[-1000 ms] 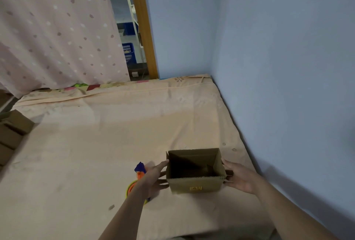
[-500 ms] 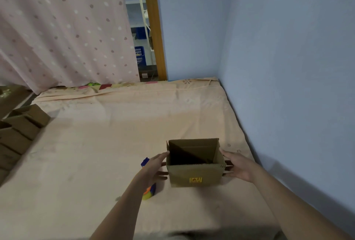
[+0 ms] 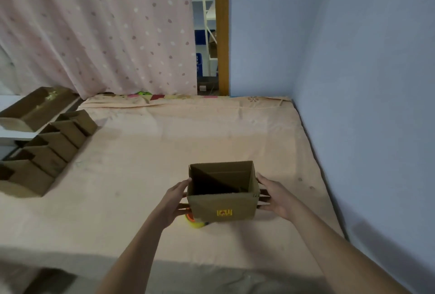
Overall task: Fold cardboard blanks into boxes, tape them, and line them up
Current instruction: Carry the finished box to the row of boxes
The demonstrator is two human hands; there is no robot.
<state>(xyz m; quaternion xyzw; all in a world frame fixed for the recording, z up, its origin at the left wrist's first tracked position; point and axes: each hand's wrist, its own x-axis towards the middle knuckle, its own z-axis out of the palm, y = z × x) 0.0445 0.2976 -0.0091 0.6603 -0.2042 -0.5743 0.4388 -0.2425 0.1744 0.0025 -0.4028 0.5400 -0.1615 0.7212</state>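
An open-topped brown cardboard box (image 3: 222, 209) with a small yellow label on its near face is held between my two hands above the peach sheet. My left hand (image 3: 173, 199) presses flat against its left side and my right hand (image 3: 274, 193) against its right side, fingers fairly straight. A yellow and orange tape dispenser (image 3: 195, 222) peeks out under the box's lower left corner. A row of several finished brown boxes (image 3: 50, 150) runs along the bed's left edge.
The bed covered by a peach sheet (image 3: 188, 143) fills the middle. A blue wall (image 3: 364, 82) closes the right side. A dotted pink curtain (image 3: 94, 30) hangs at the back left. A long cardboard box (image 3: 35, 108) lies on a white ledge at far left.
The box has risen slightly and stays between my hands. The view has swung left, revealing the row of boxes. The tape dispenser now lies mostly hidden under the box.
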